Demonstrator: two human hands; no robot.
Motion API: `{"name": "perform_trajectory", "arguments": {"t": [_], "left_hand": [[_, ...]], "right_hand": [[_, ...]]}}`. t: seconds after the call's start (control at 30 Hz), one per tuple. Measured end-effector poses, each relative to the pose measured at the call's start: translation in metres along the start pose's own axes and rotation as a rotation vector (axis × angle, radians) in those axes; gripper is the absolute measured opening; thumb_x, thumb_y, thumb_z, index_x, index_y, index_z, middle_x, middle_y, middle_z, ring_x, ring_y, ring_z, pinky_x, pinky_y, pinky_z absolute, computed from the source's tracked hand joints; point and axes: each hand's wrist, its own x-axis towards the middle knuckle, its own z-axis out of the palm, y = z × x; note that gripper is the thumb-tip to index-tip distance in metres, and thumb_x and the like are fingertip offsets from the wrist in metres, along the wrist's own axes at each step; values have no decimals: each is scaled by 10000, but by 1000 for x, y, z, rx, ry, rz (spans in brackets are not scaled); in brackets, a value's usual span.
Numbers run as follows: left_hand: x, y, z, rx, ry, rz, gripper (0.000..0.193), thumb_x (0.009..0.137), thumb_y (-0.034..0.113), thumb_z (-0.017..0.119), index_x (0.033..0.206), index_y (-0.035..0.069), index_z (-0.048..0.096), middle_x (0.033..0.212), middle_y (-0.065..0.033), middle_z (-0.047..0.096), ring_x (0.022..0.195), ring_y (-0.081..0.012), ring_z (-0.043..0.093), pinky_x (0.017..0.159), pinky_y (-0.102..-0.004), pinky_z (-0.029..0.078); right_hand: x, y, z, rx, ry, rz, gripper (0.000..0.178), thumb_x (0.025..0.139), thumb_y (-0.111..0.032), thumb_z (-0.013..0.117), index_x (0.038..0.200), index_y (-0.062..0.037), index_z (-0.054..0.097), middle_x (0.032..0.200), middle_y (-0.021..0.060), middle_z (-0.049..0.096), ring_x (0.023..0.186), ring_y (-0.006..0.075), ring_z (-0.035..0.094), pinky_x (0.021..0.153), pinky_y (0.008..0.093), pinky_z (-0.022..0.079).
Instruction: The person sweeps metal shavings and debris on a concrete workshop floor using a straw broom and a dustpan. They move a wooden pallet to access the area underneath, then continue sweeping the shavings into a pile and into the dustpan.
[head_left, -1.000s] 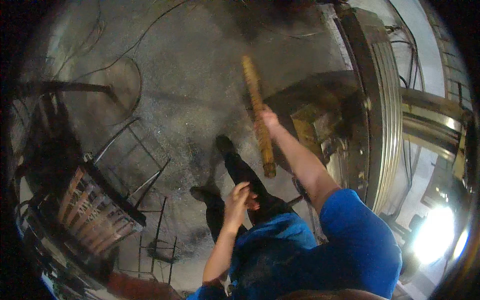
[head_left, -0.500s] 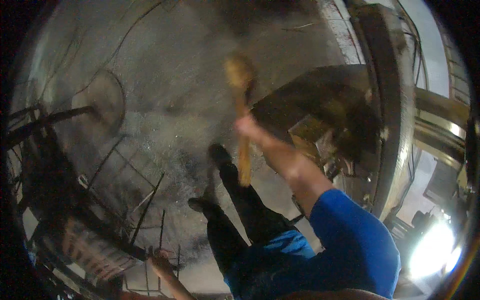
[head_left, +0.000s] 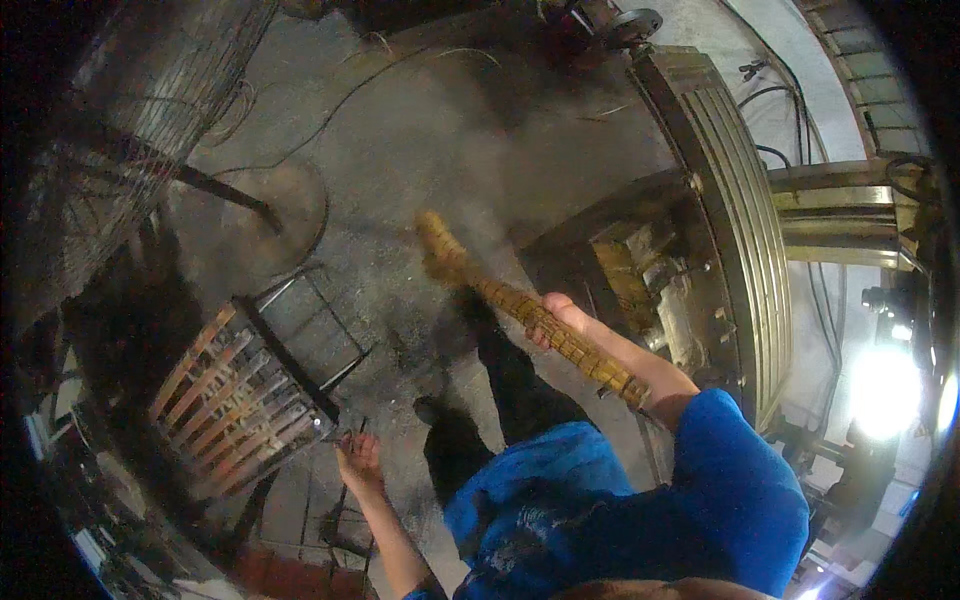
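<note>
My right hand [head_left: 560,315] is closed around the handle of a long wooden-handled brush [head_left: 505,297]. The brush slants over the floor, with its tan head [head_left: 440,245] pointing away to the far left and the handle end lying across my right forearm. Motion blurs the head, and light bands stripe the handle. At the lower left my left hand [head_left: 358,462] has its palm up and fingers apart, with nothing visible in it. It is beside the near corner of a slatted rack [head_left: 240,400] of brownish and grey bars on thin dark legs.
On the right stands a machine with a slotted metal table [head_left: 735,200], a metal block [head_left: 640,280] beside it. A round stand base [head_left: 290,215] and pole sit at the far left, below wire mesh [head_left: 150,110]. A cable [head_left: 350,95] crosses the floor. A lamp glares at right.
My right hand has come nearer and to the right, and the brush has swung from upright to a slant. My left hand has risen slightly. The view has shifted, showing more of the slatted rack.
</note>
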Motion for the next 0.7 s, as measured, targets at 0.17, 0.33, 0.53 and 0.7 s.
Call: {"name": "perform_trajectory", "arguments": {"t": [0.17, 0.33, 0.53, 0.7], "left_hand": [[8, 12, 11, -130, 127, 31, 456, 839, 352, 486, 1149, 32, 384, 1046, -153, 460, 985, -315, 472, 875, -425, 391], [-3, 32, 57, -198, 470, 191, 566, 863, 360, 415, 1290, 36, 231, 1251, -230, 316, 1171, -365, 304, 960, -456, 312], [46, 29, 59, -118, 607, 130, 476, 865, 325, 356, 1240, 31, 350, 1297, -148, 316, 1222, -314, 244, 1032, -444, 141], [94, 16, 98, -24, 755, 94, 441, 850, 312, 365, 1189, 31, 378, 1253, -133, 333, 1173, -301, 266, 995, -435, 147]], "right_hand": [[39, -56, -42, 679, -24, 79, 620, 699, -99, 444, 1298, -79, 286, 902, 116, 549, 567, 196, 533, 482, 327, 431], [140, -67, -149, 409, 353, -73, 579, 734, -100, 512, 1279, -67, 319, 912, 90, 550, 704, 162, 527, 645, 280, 436], [295, -68, -335, 56, 824, -129, 487, 708, -119, 535, 1175, -49, 419, 769, 83, 534, 512, 183, 510, 458, 341, 435], [340, -76, -484, -1577, 700, -48, 230, 660, -37, 533, 884, -42, 583, 861, 65, 593, 849, 230, 555, 788, 315, 444]]}}
